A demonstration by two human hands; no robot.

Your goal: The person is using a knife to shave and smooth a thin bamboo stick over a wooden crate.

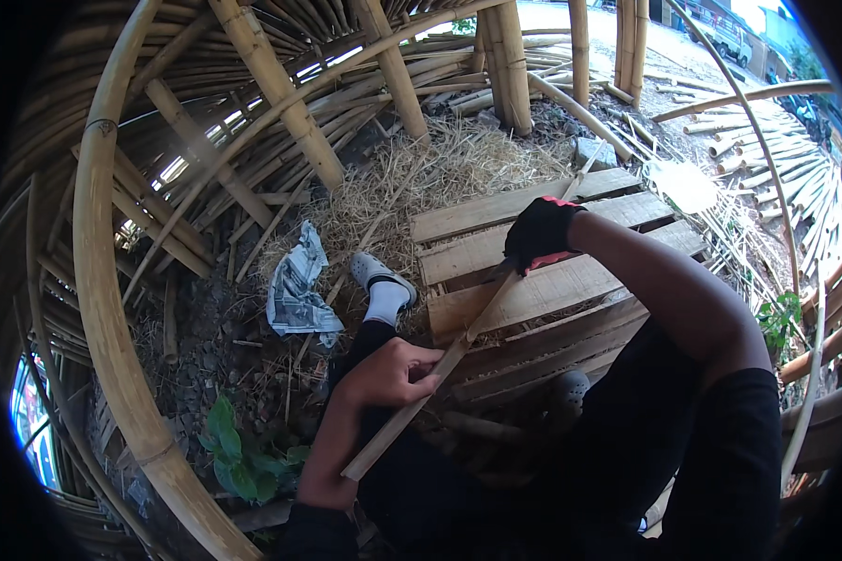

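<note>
A long split bamboo strip slants from my lap up across a slatted wooden pallet. My bare left hand is closed around its lower part, thumb and fingers pinching it above my knee. Over the pallet, my right hand, in a black and red glove, is closed against the upper part of the strip. A dark blade-like tool shows just below the glove, touching the strip; its handle is hidden in the fist. Beyond the glove, a thin pale length runs toward the far right.
Bamboo posts and a thick curved pole stand at the left and back. Dry straw covers the ground behind the pallet. Crumpled newspaper lies by my shoe. Cut bamboo pieces are spread at the far right.
</note>
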